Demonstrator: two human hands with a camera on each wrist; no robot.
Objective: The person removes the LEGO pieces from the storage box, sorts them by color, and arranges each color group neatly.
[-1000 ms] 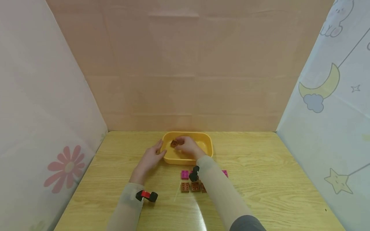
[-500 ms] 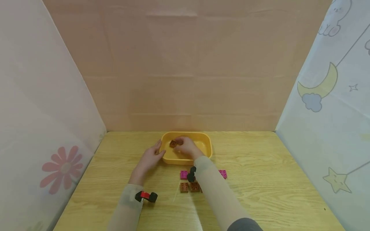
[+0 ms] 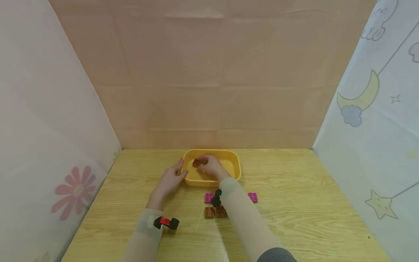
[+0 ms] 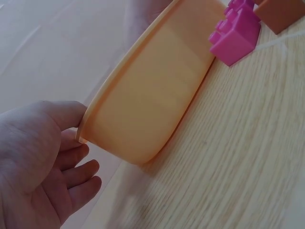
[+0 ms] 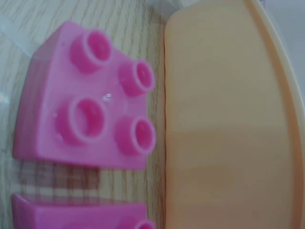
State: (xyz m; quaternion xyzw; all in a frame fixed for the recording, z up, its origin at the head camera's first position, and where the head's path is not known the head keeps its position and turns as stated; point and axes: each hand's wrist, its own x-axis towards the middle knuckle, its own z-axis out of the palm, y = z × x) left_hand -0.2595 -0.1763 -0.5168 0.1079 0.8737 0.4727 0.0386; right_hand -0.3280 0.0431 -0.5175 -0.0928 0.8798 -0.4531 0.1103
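Observation:
A shallow yellow plastic tray stands on the table. My left hand grips its left end; in the left wrist view, this hand has thumb and fingers about the rim of the tray. Inside the tray, my right hand pinches a brown toy building brick at the fingertips, and part of the brick is hidden by the fingers. The right wrist view shows no fingers, only a pink brick with round studs beside the tray wall.
Before the tray lie pink bricks, one at the left and one at the right. Nearer me are brown bricks, partly covered by my right forearm. A tan sheet rises behind the wooden table, with patterned sheets on both sides.
Both hands stay almost where they were at the tray. My right forearm has shifted slightly left, uncovering more of the right pink brick and covering another brown one.

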